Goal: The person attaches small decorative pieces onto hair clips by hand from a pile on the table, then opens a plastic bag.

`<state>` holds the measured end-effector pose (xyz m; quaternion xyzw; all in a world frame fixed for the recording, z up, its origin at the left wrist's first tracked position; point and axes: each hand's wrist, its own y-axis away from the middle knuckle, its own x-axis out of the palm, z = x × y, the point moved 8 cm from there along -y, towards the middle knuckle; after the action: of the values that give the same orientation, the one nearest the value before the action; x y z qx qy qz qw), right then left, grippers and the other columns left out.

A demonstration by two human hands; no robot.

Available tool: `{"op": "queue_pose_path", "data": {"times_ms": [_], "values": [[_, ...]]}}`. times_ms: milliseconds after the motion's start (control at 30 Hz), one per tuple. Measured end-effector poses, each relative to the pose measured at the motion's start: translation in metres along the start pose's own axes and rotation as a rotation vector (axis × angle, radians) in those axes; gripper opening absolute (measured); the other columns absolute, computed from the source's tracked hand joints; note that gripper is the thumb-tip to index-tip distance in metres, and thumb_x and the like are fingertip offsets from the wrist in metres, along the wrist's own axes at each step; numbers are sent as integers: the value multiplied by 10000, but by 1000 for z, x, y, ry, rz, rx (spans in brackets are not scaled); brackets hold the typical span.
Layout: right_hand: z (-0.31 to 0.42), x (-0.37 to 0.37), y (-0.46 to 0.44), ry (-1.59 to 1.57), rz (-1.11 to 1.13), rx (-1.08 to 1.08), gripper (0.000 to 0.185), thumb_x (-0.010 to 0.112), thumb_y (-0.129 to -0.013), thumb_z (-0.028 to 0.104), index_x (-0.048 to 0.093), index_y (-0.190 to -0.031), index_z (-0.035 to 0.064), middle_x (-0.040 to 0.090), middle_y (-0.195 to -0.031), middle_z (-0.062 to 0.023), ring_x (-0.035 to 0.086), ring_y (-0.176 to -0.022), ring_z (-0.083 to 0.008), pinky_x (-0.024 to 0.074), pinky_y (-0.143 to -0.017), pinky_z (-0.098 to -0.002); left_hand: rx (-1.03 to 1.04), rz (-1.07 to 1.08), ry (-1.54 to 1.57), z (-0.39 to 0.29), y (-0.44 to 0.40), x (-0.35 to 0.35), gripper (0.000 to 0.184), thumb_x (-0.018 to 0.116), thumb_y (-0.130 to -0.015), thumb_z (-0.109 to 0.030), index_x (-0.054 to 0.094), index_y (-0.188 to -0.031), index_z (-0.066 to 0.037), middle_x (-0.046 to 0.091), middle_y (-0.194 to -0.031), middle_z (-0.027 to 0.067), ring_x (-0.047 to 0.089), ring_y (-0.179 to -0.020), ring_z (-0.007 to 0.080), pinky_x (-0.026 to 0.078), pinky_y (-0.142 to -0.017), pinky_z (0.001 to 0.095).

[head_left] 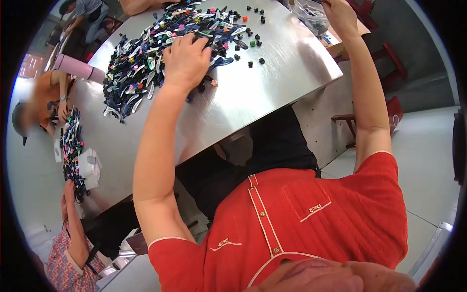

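Note:
My left hand [186, 63] rests palm down on a big heap of small hair clips [141, 68], its fingers apart and partly sunk among them. The heap mixes black, navy and white long clips with small pink, red and green ones. To its right, several small black claw clips [250, 64] lie scattered on the metal table, with an orange one [244, 19] and a green one [252, 44]. My right hand [340, 18] is raised at the top edge beside a clear plastic bag. Its fingers are pinched on a dark bit, mostly cut off by the frame.
The clear plastic bag [311, 17] sits by a cardboard box [338, 47] at the table's right end. A pink bottle [80, 67] stands at the left. Co-workers handle a second clip pile [73, 146] near white packets [90, 165]. Red stools [389, 63] stand at right.

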<state>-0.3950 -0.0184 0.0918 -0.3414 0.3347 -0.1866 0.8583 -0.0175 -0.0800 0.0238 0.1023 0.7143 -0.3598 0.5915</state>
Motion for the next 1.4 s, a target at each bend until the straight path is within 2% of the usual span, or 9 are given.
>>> {"op": "queue_pose_path", "data": {"times_ms": [33,100,233,267,333,733,1133,1200,1400], "values": [[2,-1,-1,-266,8,-55,156,609,-895,148,711,-951,45,714,-989,-168,663,-945,-381,518,-842,-457,32,-21,12,9,2,3,309,589,-944,-310,705,-1199,-180,613,-1274,84,539,-1229,293,391,-1041,517],[-21,24,1,854,195,172,157,599,-902,138,710,-956,40,716,-1002,-157,664,-960,-377,522,-841,-446,56,-41,11,22,3,-1,284,592,-944,-284,712,-1180,-180,615,-1265,84,547,-1215,291,405,-1033,501],[42,70,19,-105,150,-10,153,611,-883,94,728,-969,47,719,-1007,-149,672,-962,-353,527,-844,-427,46,56,20,33,11,-20,261,606,-934,-228,697,-1162,-139,613,-1258,91,565,-1180,307,447,-992,471],[42,86,26,260,281,208,158,622,-869,79,739,-972,56,719,-1003,-147,675,-957,-341,528,-847,-422,66,-29,16,29,20,-35,259,612,-930,-222,691,-1157,-124,612,-1255,93,570,-1169,314,456,-979,469],[79,117,33,153,360,-140,138,683,-909,90,700,-1036,40,696,-960,-94,675,-819,-248,536,-747,-346,41,-27,9,27,41,-44,291,616,-929,-206,666,-1199,-112,602,-1270,111,569,-1171,323,451,-983,476],[125,229,58,363,684,-254,124,730,-815,173,730,-899,82,630,-1051,-102,569,-1099,-294,479,-918,-415,-18,123,115,3,109,-37,435,628,-944,-265,595,-1342,-92,525,-1380,178,500,-1275,369,388,-1055,484],[64,78,11,609,11,-347,107,698,-890,133,733,-982,90,688,-969,-87,661,-901,-302,520,-816,-395,54,154,-96,-8,45,17,646,473,-1004,-488,388,-1548,-150,338,-1613,124,267,-1505,324,184,-1196,577],[63,40,2,681,-41,-43,153,656,-840,117,756,-952,89,705,-991,-151,667,-961,-336,522,-848,-434,-17,172,-85,-15,36,24,688,469,-1002,-498,355,-1554,-103,300,-1618,177,242,-1510,348,172,-1196,592],[20,55,17,775,220,80,164,663,-853,172,727,-938,49,696,-1003,-171,650,-969,-365,500,-876,-452,5,47,75,-25,28,12,608,480,-1007,-482,404,-1529,-180,341,-1573,203,278,-1475,403,185,-1184,612]]}}
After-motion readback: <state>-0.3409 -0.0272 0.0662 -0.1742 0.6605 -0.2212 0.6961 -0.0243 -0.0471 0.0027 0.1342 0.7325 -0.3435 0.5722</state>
